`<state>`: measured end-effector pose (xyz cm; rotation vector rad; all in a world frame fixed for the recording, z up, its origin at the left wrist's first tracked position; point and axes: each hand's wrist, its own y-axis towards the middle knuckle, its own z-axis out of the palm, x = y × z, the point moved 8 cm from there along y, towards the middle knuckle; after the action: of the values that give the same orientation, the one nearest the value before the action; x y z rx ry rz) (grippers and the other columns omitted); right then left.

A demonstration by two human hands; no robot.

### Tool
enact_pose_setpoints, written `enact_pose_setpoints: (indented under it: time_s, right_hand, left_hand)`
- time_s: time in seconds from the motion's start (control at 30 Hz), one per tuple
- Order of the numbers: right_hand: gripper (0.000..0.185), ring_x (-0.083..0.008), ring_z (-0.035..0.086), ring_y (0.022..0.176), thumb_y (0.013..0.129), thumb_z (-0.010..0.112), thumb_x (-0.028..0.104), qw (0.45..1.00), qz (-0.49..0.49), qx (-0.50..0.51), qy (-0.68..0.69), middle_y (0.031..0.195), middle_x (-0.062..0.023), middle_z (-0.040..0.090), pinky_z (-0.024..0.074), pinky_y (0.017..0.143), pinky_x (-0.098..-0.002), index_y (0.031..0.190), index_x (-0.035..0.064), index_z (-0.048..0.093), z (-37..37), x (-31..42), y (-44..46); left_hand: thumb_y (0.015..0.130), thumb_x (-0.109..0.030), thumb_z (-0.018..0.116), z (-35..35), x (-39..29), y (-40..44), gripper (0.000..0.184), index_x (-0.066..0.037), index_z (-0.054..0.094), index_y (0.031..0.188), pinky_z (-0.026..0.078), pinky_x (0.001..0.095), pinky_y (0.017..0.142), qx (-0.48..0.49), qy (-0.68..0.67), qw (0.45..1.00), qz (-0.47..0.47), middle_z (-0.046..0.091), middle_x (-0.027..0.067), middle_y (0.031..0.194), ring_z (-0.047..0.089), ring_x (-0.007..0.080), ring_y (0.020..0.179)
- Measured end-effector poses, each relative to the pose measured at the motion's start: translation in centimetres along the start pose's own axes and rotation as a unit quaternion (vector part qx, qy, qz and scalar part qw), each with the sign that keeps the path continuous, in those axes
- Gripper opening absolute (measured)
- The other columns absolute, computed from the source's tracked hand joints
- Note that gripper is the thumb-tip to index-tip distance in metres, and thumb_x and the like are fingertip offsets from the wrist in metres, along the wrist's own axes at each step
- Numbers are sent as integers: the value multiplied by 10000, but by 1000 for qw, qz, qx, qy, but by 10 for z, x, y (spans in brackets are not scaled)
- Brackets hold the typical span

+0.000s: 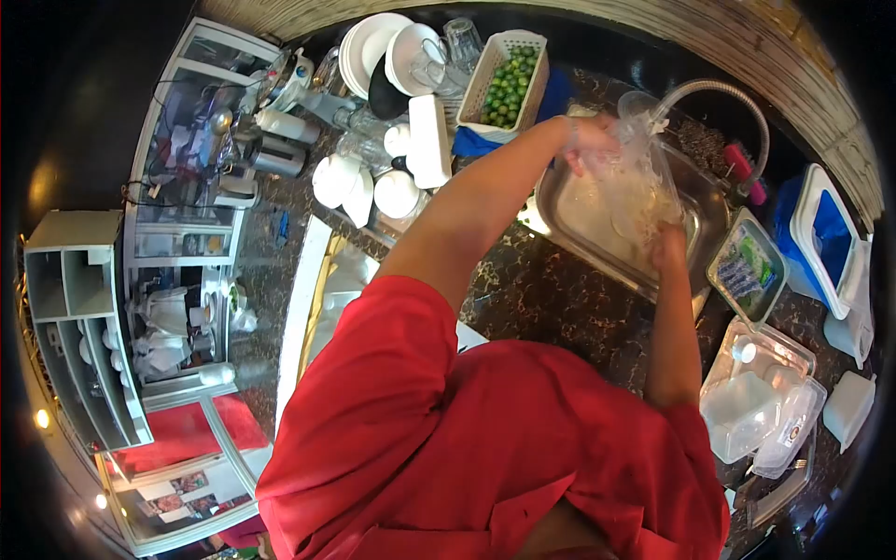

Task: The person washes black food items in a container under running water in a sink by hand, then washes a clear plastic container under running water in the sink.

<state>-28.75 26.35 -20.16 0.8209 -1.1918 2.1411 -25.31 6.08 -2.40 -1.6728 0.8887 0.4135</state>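
Observation:
Over the metal sink (583,238), a limp, see-through plastic bag (644,177) hangs between my two hands. My left hand (593,145) is at its upper left side, fingers bent against the plastic and partly blurred. Lower down on the right, my right hand (667,245) is closed on the bag's lower end. Cloudy, pale water seems to lie in the basin below. The curved hose tap (761,112) ends close to the top of the bag. Whether anything is inside the bag I cannot make out.
Left of the sink stand a basket of green limes (513,89), stacked white plates (359,61), glasses and white cups (397,194). To the right are a tray with a sponge packet (747,266), a blue-lined bin (831,243) and clear plastic containers (747,411).

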Motion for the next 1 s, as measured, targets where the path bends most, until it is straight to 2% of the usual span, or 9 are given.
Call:
enact_pose_setpoints:
  time_s: [0.1,0.23,0.5,0.6,0.63,0.7,0.8,0.93,1.0]
  right_hand:
    - [346,-207,505,613,799,457,41,997,76,-3,0,920,-76,533,476,540,-289,1145,45,455,4,-33,66]
    - [81,-164,488,608,815,483,75,951,-126,-163,-230,774,-52,522,407,512,-266,838,29,545,66,20,69]
    - [196,-131,429,477,843,554,248,980,82,11,182,591,-2,451,322,411,-249,742,90,496,152,54,70]
    - [184,-121,435,504,866,523,231,955,49,120,267,599,-3,452,322,419,-234,767,79,494,157,68,80]
    - [184,-121,435,504,866,523,231,955,48,122,267,599,-3,452,322,419,-234,767,79,494,154,74,77]
    - [189,-121,443,512,904,453,254,972,66,152,169,644,-9,475,333,421,-244,765,130,483,160,82,62]
    - [155,-172,558,685,889,462,183,966,-4,243,-94,842,-74,578,443,579,-284,941,86,571,181,91,8]
    - [237,-244,598,818,866,480,159,897,-77,223,-373,1014,-124,611,466,723,-340,1067,78,577,146,104,-37]
    - [255,-294,569,892,839,521,203,725,-291,41,-623,1065,-125,590,451,743,-365,1060,90,578,111,142,-42]
  left_hand:
    - [717,-364,616,-2,-35,-11,747,-4,289,1285,504,431,763,-119,153,981,3,519,178,1107,565,303,967]
    - [710,-397,600,-21,-65,-42,699,59,369,1188,480,392,802,-306,354,883,31,514,211,1095,556,320,990]
    - [730,-386,601,-52,-73,-100,567,10,446,1105,459,409,803,-460,352,798,164,513,205,1065,539,349,981]
    - [744,-365,599,-54,-30,-73,576,16,432,1143,452,436,810,-483,293,805,183,534,189,1053,530,346,1002]
    - [759,-382,588,-50,7,-49,601,28,411,1162,448,478,801,-427,149,884,120,540,192,1040,535,354,985]
    - [810,-328,544,-17,96,9,590,-2,295,1234,466,536,747,-266,-145,953,6,540,205,1014,556,364,908]
    - [850,-154,475,50,119,29,482,-201,275,1286,498,553,706,-176,-425,888,-33,432,171,1171,532,370,935]
    - [833,-131,477,64,135,62,543,-245,254,1315,509,561,674,-129,-512,849,-15,402,137,1242,489,405,1039]
    - [848,-159,462,72,133,63,519,-237,260,1320,467,584,738,-91,-518,851,-11,393,127,1266,433,413,1104]
